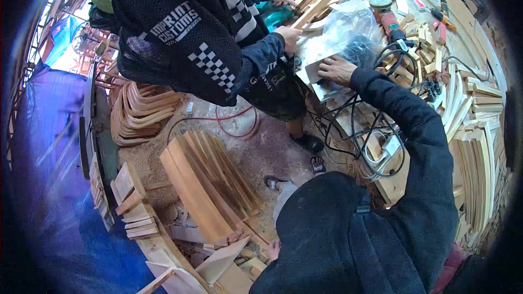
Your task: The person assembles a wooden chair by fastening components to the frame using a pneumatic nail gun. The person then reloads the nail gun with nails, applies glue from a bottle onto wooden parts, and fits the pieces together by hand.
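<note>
Flat and spread, my right hand (336, 69) presses on a pale board (321, 79) at about one o'clock, beside the clear plastic bag (348, 27). Whether my left hand (272, 249), low at six o'clock, grips anything I cannot tell.

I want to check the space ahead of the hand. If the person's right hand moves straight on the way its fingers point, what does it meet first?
The right hand points left across a flat pale piece. Straight on, it would probably first meet the co-worker's hand just beyond, though depth is unclear.
</note>
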Motion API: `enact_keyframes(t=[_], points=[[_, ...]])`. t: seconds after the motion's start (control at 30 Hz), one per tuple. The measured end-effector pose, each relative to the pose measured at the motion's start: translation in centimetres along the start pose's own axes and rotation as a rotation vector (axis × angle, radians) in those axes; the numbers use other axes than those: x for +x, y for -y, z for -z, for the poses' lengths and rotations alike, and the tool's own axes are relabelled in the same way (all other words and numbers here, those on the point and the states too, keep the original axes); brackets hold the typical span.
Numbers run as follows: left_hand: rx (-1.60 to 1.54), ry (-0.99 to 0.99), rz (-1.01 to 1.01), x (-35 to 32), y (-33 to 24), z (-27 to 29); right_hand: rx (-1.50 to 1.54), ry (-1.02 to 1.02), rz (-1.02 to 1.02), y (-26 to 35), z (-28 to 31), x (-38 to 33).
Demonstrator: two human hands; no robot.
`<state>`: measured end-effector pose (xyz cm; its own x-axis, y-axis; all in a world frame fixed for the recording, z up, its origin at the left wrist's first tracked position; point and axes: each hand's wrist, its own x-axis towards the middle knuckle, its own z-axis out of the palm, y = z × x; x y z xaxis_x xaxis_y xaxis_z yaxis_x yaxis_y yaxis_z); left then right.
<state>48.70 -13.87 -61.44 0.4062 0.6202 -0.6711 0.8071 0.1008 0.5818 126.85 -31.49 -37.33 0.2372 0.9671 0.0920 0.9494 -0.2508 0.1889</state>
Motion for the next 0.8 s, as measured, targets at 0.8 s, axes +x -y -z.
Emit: enact_keyframes(t=[0.8], points=[[-0.372,-0.323,-0.044,-1.9,-5.9,-1.6,1.2,-0.151,-0.104,26.6,5.3,6.4]])
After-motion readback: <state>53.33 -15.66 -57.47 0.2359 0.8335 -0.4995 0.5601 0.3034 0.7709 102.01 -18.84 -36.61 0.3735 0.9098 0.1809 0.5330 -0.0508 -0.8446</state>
